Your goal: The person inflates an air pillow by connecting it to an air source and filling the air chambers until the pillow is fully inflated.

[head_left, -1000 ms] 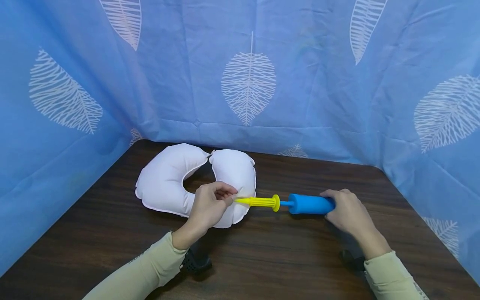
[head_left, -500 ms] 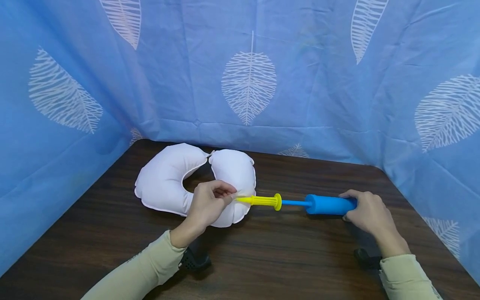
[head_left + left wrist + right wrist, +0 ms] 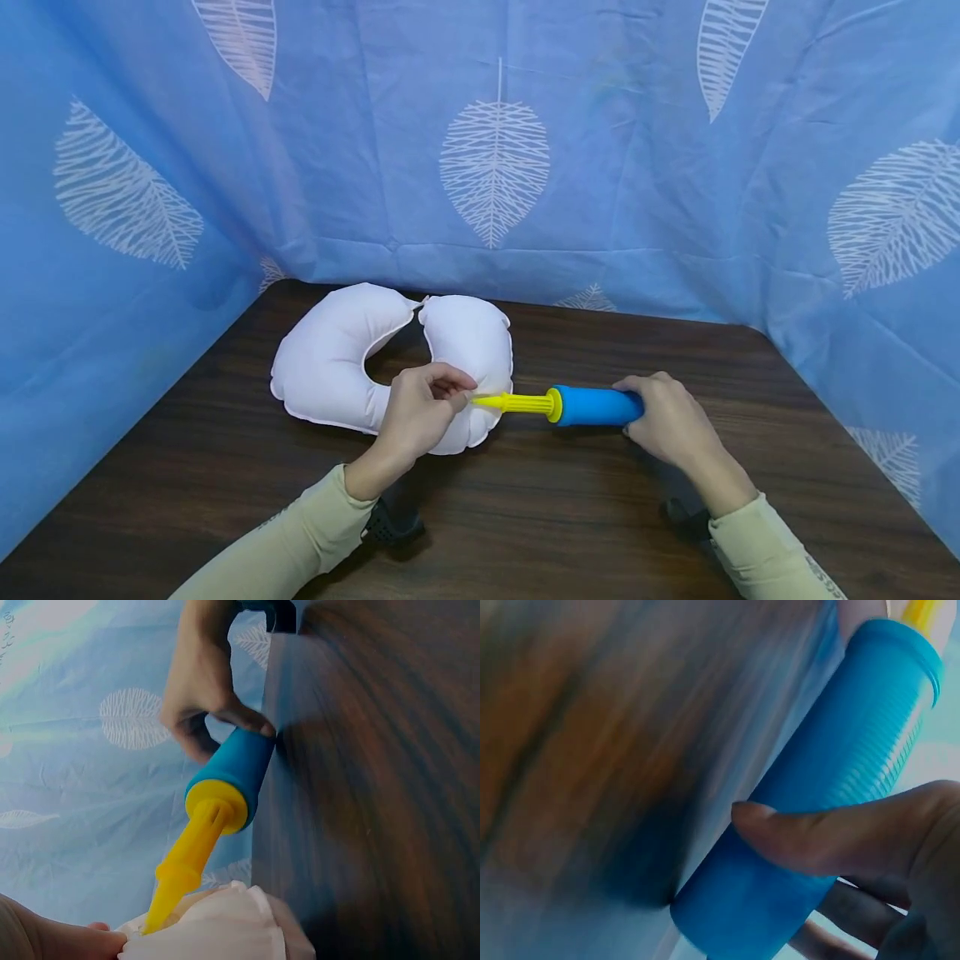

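Note:
A plump white U-shaped neck pillow (image 3: 322, 367) lies on the dark table. Over its near right part, my left hand (image 3: 420, 408) pinches the spot where the yellow nozzle of a hand pump (image 3: 600, 406) meets the pillow; the valve itself is hidden by the fingers. My right hand (image 3: 671, 421) grips the far right end of the pump's blue barrel. In the right wrist view the thumb lies across the blue barrel (image 3: 802, 780). The barrel sits against the yellow flange (image 3: 217, 804), with no blue rod showing between.
The dark wood-grain table (image 3: 562, 517) carries the pillow. A blue curtain (image 3: 615, 167) with white leaf prints stands behind the table and along both sides. Dark wrist devices (image 3: 393, 525) hang under the forearms.
My right hand first drew the blue barrel out to the right, baring the rod, then pushed it left against the yellow flange. My left hand and the pillow stay in place.

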Tool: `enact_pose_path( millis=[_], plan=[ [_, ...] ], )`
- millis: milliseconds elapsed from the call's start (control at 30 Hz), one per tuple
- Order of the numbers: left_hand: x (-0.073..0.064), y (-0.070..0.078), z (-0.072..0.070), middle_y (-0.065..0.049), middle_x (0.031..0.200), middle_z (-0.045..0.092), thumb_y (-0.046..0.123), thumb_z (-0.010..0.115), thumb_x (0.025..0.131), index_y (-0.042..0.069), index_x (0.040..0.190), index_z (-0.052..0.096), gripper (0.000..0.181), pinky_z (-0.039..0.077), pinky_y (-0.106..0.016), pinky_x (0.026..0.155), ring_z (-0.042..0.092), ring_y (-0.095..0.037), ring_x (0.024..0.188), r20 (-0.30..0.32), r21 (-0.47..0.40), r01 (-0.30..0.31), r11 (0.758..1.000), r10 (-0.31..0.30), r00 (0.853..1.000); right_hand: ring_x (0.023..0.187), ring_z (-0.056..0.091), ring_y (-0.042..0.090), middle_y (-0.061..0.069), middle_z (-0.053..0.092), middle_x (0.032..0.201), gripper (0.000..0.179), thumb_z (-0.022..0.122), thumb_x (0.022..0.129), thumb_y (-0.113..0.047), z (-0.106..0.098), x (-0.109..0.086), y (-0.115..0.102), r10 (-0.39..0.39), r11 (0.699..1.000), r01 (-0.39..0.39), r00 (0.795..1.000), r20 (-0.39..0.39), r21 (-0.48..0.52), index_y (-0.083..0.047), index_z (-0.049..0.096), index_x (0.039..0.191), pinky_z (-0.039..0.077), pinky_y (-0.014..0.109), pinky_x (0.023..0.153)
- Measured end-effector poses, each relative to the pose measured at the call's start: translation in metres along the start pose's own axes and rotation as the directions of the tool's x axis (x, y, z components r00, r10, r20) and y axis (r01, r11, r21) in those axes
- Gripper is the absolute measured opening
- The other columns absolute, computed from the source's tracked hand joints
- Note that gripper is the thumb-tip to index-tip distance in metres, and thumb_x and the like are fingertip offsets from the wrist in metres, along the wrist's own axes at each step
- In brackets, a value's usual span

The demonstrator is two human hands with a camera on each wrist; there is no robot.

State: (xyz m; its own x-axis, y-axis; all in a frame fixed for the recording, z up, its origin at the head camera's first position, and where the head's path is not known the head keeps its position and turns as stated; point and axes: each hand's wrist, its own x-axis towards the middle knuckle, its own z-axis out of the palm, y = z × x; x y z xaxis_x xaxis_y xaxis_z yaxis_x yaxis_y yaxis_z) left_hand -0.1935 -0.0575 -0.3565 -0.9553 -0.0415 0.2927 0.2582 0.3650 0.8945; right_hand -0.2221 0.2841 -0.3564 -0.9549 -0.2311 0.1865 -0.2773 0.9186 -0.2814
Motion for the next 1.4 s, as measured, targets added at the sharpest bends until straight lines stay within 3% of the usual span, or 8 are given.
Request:
enact_pose_path(
  millis=[133, 267, 433, 567, 767, 867, 1233, 1400],
  plan=[
    [0.0, 0.0, 0.0, -0.007, 0.082, 0.076, -0.006, 0.075, 0.091, 0.006, 0.092, 0.083, 0.014, 0.052, -0.024, 0.071, 0.062, -0.016, 0.075, -0.001, -0.001, 0.007, 1.0, -0.007, 1.0, 0.119, 0.061, 0.057, 0.037, 0.066, 0.13, 0.05, 0.083, 0.081, -0.002, -0.005, -0.003, 0.007, 0.031, 1.0, -0.03, 0.999, 0.02, -0.008, -0.001, 0.074, 0.131, 0.052, 0.073, 0.092],
    [0.001, 0.001, 0.0, -0.006, 0.082, 0.076, -0.004, 0.078, 0.09, 0.006, 0.091, 0.083, 0.012, 0.052, -0.024, 0.071, 0.062, -0.016, 0.075, 0.012, -0.003, 0.016, 1.0, -0.016, 1.0, 0.11, 0.064, 0.057, 0.041, 0.063, 0.132, 0.053, 0.082, 0.081, -0.005, -0.016, -0.007, 0.043, 0.111, 0.994, -0.111, 0.994, 0.017, -0.015, -0.001, 0.072, 0.133, 0.054, 0.07, 0.085],
    [0.001, 0.002, -0.001, -0.006, 0.083, 0.078, -0.004, 0.077, 0.09, 0.007, 0.091, 0.084, 0.012, 0.052, -0.024, 0.071, 0.063, -0.016, 0.075, 0.0, -0.003, 0.023, 1.0, -0.023, 1.0, 0.091, 0.058, 0.047, 0.045, 0.059, 0.132, 0.052, 0.071, 0.083, -0.002, -0.025, -0.012, 0.078, 0.185, 0.983, -0.185, 0.983, -0.004, -0.023, 0.002, 0.069, 0.135, 0.048, 0.054, 0.068],
    [0.002, 0.002, -0.001, -0.007, 0.083, 0.077, -0.005, 0.074, 0.091, 0.007, 0.091, 0.084, 0.015, 0.052, -0.025, 0.07, 0.063, -0.017, 0.074, -0.006, -0.009, 0.029, 1.0, -0.029, 1.0, 0.094, 0.056, 0.047, 0.044, 0.059, 0.13, 0.05, 0.064, 0.083, 0.003, -0.019, -0.009, 0.066, 0.146, 0.989, -0.147, 0.989, -0.025, -0.03, 0.004, 0.069, 0.133, 0.046, 0.054, 0.07],
    [0.001, 0.001, 0.001, -0.006, 0.083, 0.077, -0.007, 0.074, 0.091, 0.007, 0.092, 0.084, 0.017, 0.052, -0.025, 0.07, 0.062, -0.016, 0.075, 0.001, -0.01, 0.018, 1.0, -0.018, 1.0, 0.116, 0.061, 0.053, 0.036, 0.066, 0.128, 0.048, 0.078, 0.082, 0.002, -0.003, 0.001, 0.01, 0.017, 1.0, -0.017, 1.0, -0.014, 0.004, 0.001, 0.073, 0.13, 0.053, 0.07, 0.094],
    [0.0, 0.001, 0.001, -0.006, 0.083, 0.077, -0.007, 0.075, 0.09, 0.008, 0.091, 0.084, 0.017, 0.052, -0.024, 0.07, 0.062, -0.016, 0.075, 0.002, -0.013, 0.02, 1.0, -0.02, 1.0, 0.119, 0.061, 0.053, 0.033, 0.068, 0.129, 0.049, 0.083, 0.082, -0.001, 0.0, 0.0, 0.0, 0.007, 1.0, -0.007, 1.0, 0.002, 0.018, -0.001, 0.074, 0.13, 0.053, 0.071, 0.095],
    [0.003, 0.002, 0.0, -0.007, 0.083, 0.078, -0.005, 0.078, 0.09, 0.007, 0.089, 0.083, 0.013, 0.052, -0.025, 0.069, 0.062, -0.016, 0.074, -0.006, 0.005, 0.037, 0.999, -0.037, 0.999, 0.107, 0.061, 0.058, 0.043, 0.06, 0.135, 0.051, 0.077, 0.083, -0.003, -0.02, -0.01, 0.068, 0.171, 0.985, -0.171, 0.985, -0.02, -0.015, 0.0, 0.071, 0.134, 0.053, 0.069, 0.082],
    [0.002, 0.001, 0.0, -0.007, 0.083, 0.078, -0.006, 0.075, 0.09, 0.006, 0.089, 0.083, 0.015, 0.051, -0.025, 0.067, 0.062, -0.017, 0.075, -0.006, -0.004, 0.051, 0.999, -0.051, 0.999, 0.102, 0.055, 0.054, 0.045, 0.058, 0.131, 0.049, 0.064, 0.083, 0.002, -0.018, -0.009, 0.069, 0.168, 0.985, -0.169, 0.985, -0.046, -0.037, 0.004, 0.069, 0.132, 0.048, 0.06, 0.076]
  ],
)
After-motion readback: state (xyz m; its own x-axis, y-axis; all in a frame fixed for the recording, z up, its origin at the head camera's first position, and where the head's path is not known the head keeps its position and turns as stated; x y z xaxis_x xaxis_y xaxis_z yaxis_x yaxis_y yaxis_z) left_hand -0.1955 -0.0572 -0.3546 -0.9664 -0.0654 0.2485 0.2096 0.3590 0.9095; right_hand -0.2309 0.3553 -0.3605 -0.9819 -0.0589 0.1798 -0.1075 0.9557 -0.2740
